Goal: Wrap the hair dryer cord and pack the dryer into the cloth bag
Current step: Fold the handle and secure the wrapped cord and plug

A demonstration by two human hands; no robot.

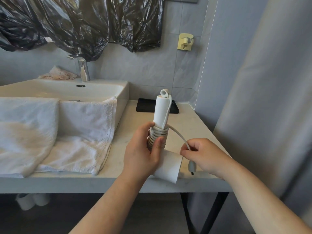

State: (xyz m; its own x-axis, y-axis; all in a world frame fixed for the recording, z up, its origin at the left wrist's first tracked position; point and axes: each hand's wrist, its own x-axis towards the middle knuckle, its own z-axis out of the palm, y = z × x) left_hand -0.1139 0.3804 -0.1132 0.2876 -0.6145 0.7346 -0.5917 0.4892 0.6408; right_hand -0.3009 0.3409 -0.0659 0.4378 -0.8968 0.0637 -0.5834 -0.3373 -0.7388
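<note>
A white hair dryer (161, 110) points handle-up over the counter, its barrel (169, 168) low near the counter's front edge. The white cord (158, 134) is coiled in several turns around the handle. My left hand (143, 149) grips the handle over the coils, thumb pressed on them. A loose stretch of cord arcs right to my right hand (204, 154), which pinches it near the end. The grey plug (192, 167) dangles below that hand. No cloth bag is in view.
White towels (67, 132) drape over the basin (67, 89) and counter (194, 129) on the left. A black tray (145, 105) lies behind the dryer. A chrome tap (82, 68) stands at the basin's back. A yellow wall holder (185, 42) hangs above; a wall rises on the right.
</note>
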